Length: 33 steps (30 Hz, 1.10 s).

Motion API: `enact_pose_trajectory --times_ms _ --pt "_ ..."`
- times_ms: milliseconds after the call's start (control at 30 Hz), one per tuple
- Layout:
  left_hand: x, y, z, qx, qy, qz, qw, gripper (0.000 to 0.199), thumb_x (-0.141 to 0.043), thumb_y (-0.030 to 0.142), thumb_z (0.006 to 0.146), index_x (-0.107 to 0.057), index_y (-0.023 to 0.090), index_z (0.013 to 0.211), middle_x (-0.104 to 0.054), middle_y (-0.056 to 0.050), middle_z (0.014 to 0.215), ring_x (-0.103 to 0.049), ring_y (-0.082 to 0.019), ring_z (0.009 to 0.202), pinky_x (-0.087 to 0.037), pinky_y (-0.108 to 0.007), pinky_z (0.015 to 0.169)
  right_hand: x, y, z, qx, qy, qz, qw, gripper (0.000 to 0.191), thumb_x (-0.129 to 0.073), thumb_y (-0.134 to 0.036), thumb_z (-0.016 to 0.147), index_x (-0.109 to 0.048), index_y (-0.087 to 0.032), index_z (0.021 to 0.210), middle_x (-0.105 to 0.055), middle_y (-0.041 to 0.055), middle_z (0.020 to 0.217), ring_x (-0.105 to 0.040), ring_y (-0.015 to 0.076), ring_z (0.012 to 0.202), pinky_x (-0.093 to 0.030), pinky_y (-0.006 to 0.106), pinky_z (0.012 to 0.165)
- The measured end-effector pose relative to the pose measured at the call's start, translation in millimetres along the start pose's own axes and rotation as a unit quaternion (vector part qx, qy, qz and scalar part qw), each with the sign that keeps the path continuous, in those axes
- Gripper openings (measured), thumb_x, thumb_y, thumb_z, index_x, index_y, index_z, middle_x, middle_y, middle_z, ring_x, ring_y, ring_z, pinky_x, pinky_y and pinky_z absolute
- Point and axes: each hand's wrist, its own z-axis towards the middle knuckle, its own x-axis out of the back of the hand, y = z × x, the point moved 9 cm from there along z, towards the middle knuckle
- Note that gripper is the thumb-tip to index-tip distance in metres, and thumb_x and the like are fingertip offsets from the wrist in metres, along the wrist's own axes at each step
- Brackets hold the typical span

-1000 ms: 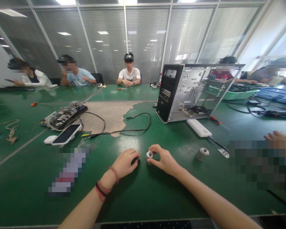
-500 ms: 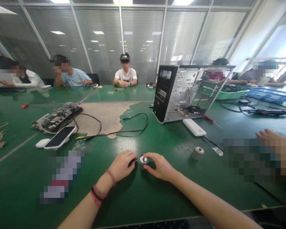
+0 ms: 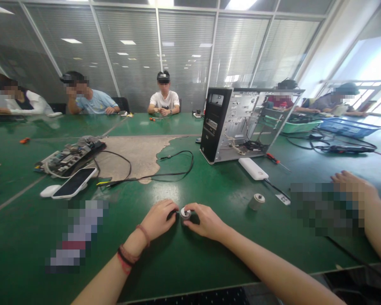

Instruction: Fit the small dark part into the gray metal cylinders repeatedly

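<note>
A small metal cylinder with a pale top and a dark centre stands upright on the green table. My right hand has its thumb and forefinger around the cylinder's right side, closed on it. Just left of the cylinder is my left hand, its fingers curled close to the thumb; a small dark thing shows at the fingertips, too small to name. A second, similar cylinder stands farther right, touched by neither hand.
An open computer case stands beyond my hands. Nearby lie a white power bank, a screwdriver, a phone, a circuit assembly and black cables. Another person's hand is at right.
The whole view has shifted slightly, so things appear farther left. My right hand keeps its grasp on the cylinder, and my left hand stays beside it.
</note>
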Motion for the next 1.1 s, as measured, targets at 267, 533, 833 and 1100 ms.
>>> enact_pose_trajectory --times_ms 267,533,833,1100 --pt "2.2 -1 0 0.003 0.011 0.009 1.0 0.015 -0.047 0.012 0.081 -0.058 0.019 0.088 -0.061 -0.004 0.089 -0.055 -0.019 0.086 -0.044 -0.031 0.078 -12 50 1 -0.25 0.107 0.471 0.839 0.033 -0.066 -0.039 0.076 -0.044 -0.022 0.094 -0.06 -0.0039 0.071 -0.059 0.011 0.059 -0.049 0.025 0.059" --pt "3.0 0 0 0.007 0.011 0.018 1.0 0.014 -0.047 0.012 0.081 -0.057 0.02 0.087 -0.061 -0.004 0.088 -0.055 -0.019 0.084 -0.043 -0.032 0.078 -47 46 -10 -0.372 0.058 0.726 0.576 0.028 -0.05 -0.038 0.089 -0.056 -0.011 0.087 -0.068 0.006 0.073 -0.064 0.0081 0.057 -0.05 0.018 0.059" --pt "2.5 0 0 0.012 0.005 0.022 1.0 0.016 -0.046 0.011 0.082 -0.057 0.019 0.087 -0.061 -0.004 0.089 -0.055 -0.02 0.085 -0.043 -0.032 0.079 -51 37 -12 -0.379 0.067 0.746 0.543 0.029 -0.046 -0.035 0.092 -0.057 -0.01 0.084 -0.07 0.0079 0.071 -0.063 0.0072 0.049 -0.051 0.016 0.054" --pt "2.4 1 0 0.012 0.006 0.022 1.0 0.017 -0.045 0.01 0.082 -0.057 0.019 0.09 -0.061 -0.005 0.089 -0.055 -0.02 0.086 -0.043 -0.032 0.078 -50 39 -13 -0.389 0.091 0.727 0.559 0.027 -0.043 -0.028 0.093 -0.058 -0.005 0.09 -0.07 0.0093 0.074 -0.068 0.0111 0.06 -0.053 0.019 0.059"
